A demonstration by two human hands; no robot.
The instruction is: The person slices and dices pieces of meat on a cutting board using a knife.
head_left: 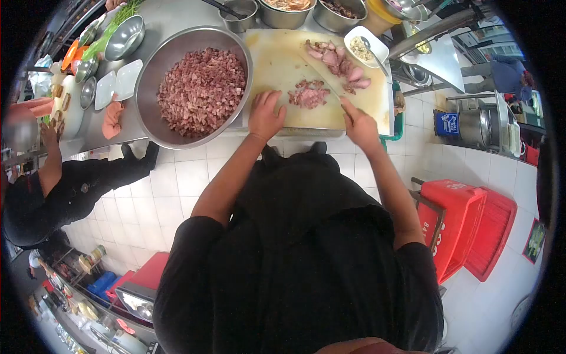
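Note:
My right hand (361, 126) is closed around the handle of a knife (323, 78), whose blade slants up and left across the cutting board (268, 54). Just left of the blade lies a small heap of chopped meat (309, 95). Beyond it, larger pieces of pinkish meat (335, 58) are spread at the board's upper right. My left hand (267, 114) rests at the board's left front edge with its fingers laid out and nothing in them. Beside that hand, a large steel bowl (141, 97) holds a mass of diced meat (202, 88).
A white dish (379, 48) with minced food and a spoon touches the board's upper right corner. Steel pots (285, 19) line the back. At left, a co-worker (76, 189) stands by the counter. A red bin (451, 221) stands on the floor at right.

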